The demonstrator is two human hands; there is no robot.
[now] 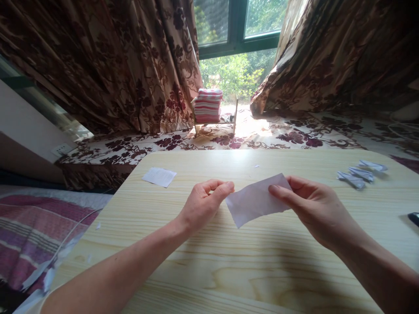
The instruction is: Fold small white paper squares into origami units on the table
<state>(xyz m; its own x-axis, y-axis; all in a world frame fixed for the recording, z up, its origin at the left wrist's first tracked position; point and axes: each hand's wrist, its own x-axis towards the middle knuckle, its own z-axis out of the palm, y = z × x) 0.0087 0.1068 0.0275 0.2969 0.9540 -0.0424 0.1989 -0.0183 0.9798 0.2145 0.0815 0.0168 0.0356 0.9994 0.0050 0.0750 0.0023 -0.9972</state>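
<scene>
A small white paper sheet (253, 201) is tilted above the table, with one rough, torn-looking lower edge. My right hand (310, 203) pinches its right end, thumb on the near face and fingers behind. Beside the sheet's upper left corner is my left hand (209, 198), thumb and fingers pressed together. Whether its fingertips touch the corner or hold a tiny scrap, I cannot make out. Several folded paper pieces (360, 173) lie at the table's far right. Another flat paper sheet (159, 176), with faint marks on it, lies at the far left.
The pale wooden table (229, 270) carries a tiny paper scrap (257, 165) near its back edge. A dark object (414, 218) sits at the right edge. Behind, a small rack (214, 124) holds striped folded cloths (207, 106) on the flower-patterned sill cover, between curtains (157, 65).
</scene>
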